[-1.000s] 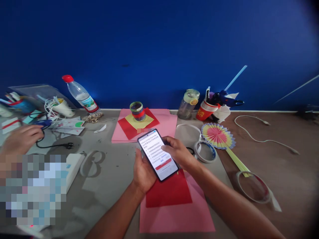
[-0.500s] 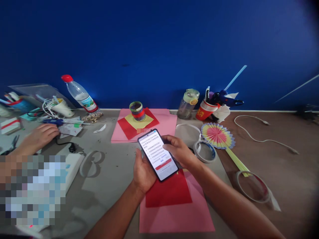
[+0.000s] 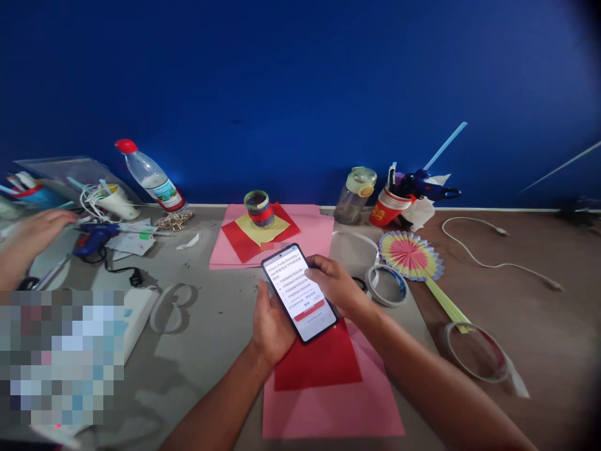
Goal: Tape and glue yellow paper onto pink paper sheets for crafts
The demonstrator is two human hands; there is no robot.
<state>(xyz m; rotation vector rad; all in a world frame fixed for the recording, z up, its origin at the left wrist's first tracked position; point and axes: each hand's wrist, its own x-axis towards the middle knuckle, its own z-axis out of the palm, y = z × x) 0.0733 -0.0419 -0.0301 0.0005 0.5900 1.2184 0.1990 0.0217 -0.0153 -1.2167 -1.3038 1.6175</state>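
Note:
A smartphone (image 3: 305,300) with a lit white page of text and a red button rests tilted in my left hand (image 3: 275,326), whose palm and fingers support it from below and the left. My right hand (image 3: 335,285) grips its upper right edge, the thumb lying over the screen. Below the phone lie red paper (image 3: 319,369) and a pink sheet (image 3: 333,416). Beyond it, a small pot wrapped in coloured bands (image 3: 260,210) stands on yellow and red paper squares atop pink sheets (image 3: 310,219).
At left, a co-worker's hand (image 3: 40,235) is near a blue glue gun (image 3: 96,241) and a tilted bottle (image 3: 157,181). To the right are a jar (image 3: 355,195), red paper cups (image 3: 389,207), a pleated paper fan (image 3: 410,257), tape rolls (image 3: 385,287) and a white cable (image 3: 516,257).
The co-worker's hand has moved left, away from the glue gun, which now shows more fully. The list on the phone screen has shifted slightly; my hands stay nearly still.

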